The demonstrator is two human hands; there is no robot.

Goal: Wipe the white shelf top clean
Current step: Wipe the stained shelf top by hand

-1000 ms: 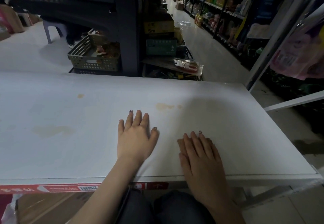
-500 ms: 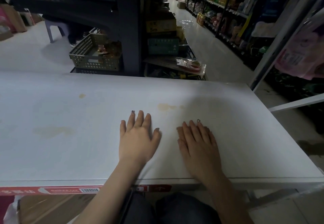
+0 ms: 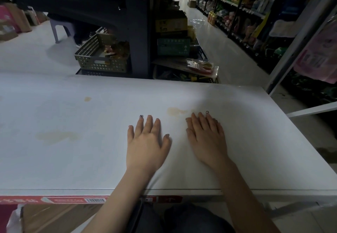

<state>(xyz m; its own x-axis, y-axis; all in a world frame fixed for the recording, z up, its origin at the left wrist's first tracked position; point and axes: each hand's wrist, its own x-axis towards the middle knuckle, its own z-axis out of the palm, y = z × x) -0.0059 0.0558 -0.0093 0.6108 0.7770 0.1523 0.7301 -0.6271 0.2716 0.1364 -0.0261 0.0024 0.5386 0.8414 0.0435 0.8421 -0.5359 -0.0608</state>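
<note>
My left hand (image 3: 145,145) lies flat, palm down, on the white shelf top (image 3: 73,163), a little right of its middle and closer to the near edge than the far one. Its fingers are straight and slightly fanned, with the thumb stuck out to the right. My right hand (image 3: 206,139) lies flat just beside it, also palm down, with the fingers straight and held close together. It reaches a touch nearer the far edge. The 2 hands do not touch, and a strip of bare white shows between them. Both forearms cross the near edge.

The shelf top fills the lower half of the view. I see 3 marks on it:
- a yellowish stain (image 3: 176,111) just beside my right fingertips, ahead of the gap between the hands
- a small tan spot (image 3: 87,99) near the far edge, toward the left
- a faint smear (image 3: 56,137) well to the left of my left hand

A red label strip (image 3: 73,200) with a barcode runs under the near edge at the left. Beyond the far edge stands a perforated basket (image 3: 102,64), and store shelves (image 3: 237,4) line the aisle on the right.
</note>
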